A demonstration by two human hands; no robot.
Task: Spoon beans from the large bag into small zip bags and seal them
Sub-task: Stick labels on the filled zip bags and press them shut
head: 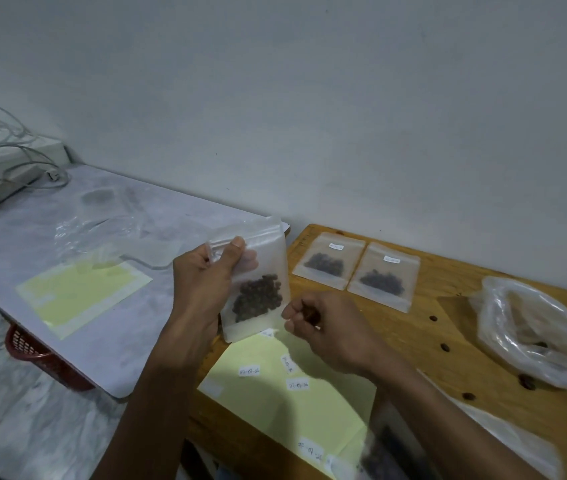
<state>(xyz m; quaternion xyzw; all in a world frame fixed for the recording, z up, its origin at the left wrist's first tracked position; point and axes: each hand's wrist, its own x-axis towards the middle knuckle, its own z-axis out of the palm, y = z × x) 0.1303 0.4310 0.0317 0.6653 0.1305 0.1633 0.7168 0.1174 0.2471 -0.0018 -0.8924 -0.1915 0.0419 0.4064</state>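
While the left hand [202,289] pinches a frosted zip bag of dark beans [254,282] aloft
Right hand [327,327] curls loosely closed beside it, seemingly cupping some beans

— What's on the wooden desk [448,271]?
— Two filled small bags [355,271] at 12 o'clock, a big clear bag [535,334] at 3, loose beans [445,347] beside it, and a yellow sheet [292,403] with labels [249,371] at 6.
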